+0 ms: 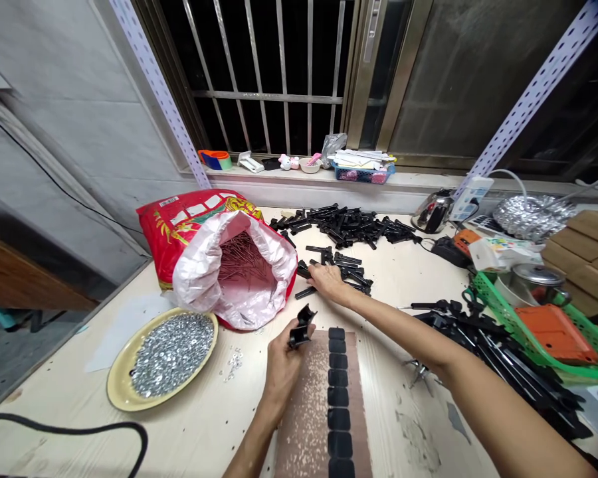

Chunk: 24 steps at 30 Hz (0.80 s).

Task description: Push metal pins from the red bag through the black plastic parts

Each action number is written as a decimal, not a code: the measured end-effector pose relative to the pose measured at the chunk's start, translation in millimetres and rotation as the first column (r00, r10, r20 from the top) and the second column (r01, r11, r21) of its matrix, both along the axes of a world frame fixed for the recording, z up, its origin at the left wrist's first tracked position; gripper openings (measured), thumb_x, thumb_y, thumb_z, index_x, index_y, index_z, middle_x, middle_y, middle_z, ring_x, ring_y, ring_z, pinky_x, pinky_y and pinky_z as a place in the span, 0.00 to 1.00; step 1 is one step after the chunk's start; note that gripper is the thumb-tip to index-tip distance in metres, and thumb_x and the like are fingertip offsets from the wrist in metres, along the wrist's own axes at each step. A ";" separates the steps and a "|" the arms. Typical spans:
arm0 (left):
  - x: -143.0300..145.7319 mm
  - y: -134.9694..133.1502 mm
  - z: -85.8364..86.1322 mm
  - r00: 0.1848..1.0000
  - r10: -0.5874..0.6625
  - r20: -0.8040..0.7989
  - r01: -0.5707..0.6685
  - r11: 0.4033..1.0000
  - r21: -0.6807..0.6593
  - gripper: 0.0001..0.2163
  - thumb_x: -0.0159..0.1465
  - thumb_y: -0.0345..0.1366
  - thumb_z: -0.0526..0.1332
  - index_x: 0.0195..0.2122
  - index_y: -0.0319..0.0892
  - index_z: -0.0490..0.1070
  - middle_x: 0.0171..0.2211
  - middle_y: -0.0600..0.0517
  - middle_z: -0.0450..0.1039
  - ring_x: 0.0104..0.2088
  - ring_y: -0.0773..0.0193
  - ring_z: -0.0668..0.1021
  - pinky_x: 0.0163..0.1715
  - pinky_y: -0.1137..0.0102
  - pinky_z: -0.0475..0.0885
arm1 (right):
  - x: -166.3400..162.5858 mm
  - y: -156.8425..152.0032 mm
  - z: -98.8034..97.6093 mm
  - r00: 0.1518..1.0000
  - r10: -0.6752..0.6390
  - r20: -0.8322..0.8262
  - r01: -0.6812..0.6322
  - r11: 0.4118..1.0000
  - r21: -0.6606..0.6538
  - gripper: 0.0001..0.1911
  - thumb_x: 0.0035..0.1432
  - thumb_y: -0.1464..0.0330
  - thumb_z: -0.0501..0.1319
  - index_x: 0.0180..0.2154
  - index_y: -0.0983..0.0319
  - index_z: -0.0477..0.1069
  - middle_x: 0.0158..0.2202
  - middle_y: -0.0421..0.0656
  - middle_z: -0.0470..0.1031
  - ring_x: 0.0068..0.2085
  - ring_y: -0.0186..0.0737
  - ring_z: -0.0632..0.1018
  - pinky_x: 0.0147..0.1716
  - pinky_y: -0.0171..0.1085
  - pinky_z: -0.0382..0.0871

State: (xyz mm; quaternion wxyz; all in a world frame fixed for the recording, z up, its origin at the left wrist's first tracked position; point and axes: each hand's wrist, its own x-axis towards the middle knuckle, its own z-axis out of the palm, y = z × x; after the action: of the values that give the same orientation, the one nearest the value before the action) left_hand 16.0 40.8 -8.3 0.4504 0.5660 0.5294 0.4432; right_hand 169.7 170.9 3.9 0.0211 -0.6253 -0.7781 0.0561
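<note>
Desk (204, 438), pale wood, carrying the following. Left hand (284, 362): near middle, over the left edge of a brown board; fingers closed around black curved pieces (301, 326), held up clear of the board. Right hand (329, 282): farther off, fingers narrow and down at a small cluster of black stemmed parts (349, 259); whether one is gripped cannot be told. Brown board (309, 425): near centre, strewn with pale flecks. Black squares (337, 398), eight visible, in one line running near to far along its right part, the nearest cut by the lower edge of view. Far heap of black parts (351, 222): loose, beyond the right hand. Red sack (154, 232): left, mouth open, holding reddish-brown pins (244, 259). Yellow dish (117, 393): near left, heaped with small silvery pieces (172, 355), a few more scattered to its right. Long black parts (498, 352): right, piled beside a green basket (493, 299). Progress, by judgement: the line of squares is set out in order and the held pieces are in hand; the cluster and far heap lie unsorted, a large share left to handle.
</note>
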 end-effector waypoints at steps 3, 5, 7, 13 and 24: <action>-8.7 -4.6 3.3 0.998 0.052 -0.045 -0.051 0.999 0.016 0.11 0.54 0.32 0.63 0.39 0.42 0.76 0.36 0.50 0.79 0.36 0.57 0.80 0.40 0.68 0.71 | -12.7 15.5 -1.0 1.000 -0.004 -0.020 0.004 1.000 0.011 0.12 0.59 0.71 0.56 0.45 0.66 0.69 0.45 0.53 0.73 0.46 0.46 0.75 0.39 0.38 0.64; -18.1 -7.4 6.0 0.991 0.095 -0.092 -0.090 0.994 0.055 0.12 0.55 0.32 0.62 0.40 0.44 0.76 0.38 0.49 0.79 0.38 0.55 0.80 0.42 0.66 0.71 | -12.9 14.2 4.8 0.999 -0.018 -0.050 0.020 0.999 0.040 0.12 0.60 0.70 0.55 0.45 0.66 0.69 0.46 0.54 0.73 0.47 0.48 0.73 0.40 0.39 0.64; -24.7 -8.6 8.5 0.983 0.112 -0.148 -0.094 0.988 0.124 0.15 0.56 0.31 0.60 0.45 0.45 0.75 0.42 0.48 0.78 0.43 0.54 0.79 0.48 0.64 0.69 | -4.5 2.3 13.4 0.996 -0.051 -0.074 0.056 0.995 0.078 0.15 0.61 0.65 0.54 0.46 0.64 0.68 0.45 0.52 0.74 0.47 0.48 0.73 0.38 0.39 0.64; -10.9 0.9 7.1 0.920 -0.062 -0.388 0.222 0.896 0.384 0.32 0.54 0.21 0.51 0.62 0.46 0.58 0.64 0.49 0.56 0.64 0.54 0.56 0.63 0.51 0.43 | 35.8 -67.8 32.6 0.750 -0.120 -0.651 -0.173 0.914 -0.367 0.13 0.55 0.61 0.57 0.28 0.64 0.72 0.24 0.40 0.74 0.23 0.31 0.69 0.22 0.30 0.57; -3.8 0.6 4.7 0.890 0.066 0.450 0.143 0.899 -0.414 0.26 0.56 0.40 0.64 0.55 0.41 0.63 0.30 0.51 0.70 0.28 0.65 0.75 0.25 0.70 0.74 | 10.2 -28.2 -1.5 0.945 -0.045 -0.323 -0.008 0.987 -0.160 0.27 0.66 0.53 0.42 0.39 0.60 0.73 0.34 0.46 0.77 0.37 0.41 0.77 0.37 0.36 0.64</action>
State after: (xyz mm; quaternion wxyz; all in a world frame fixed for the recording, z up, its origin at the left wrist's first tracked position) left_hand 12.2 41.4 -3.6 0.6855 0.3420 0.4836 0.4234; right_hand 179.8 142.6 2.4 0.0999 -0.6143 -0.7511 0.2201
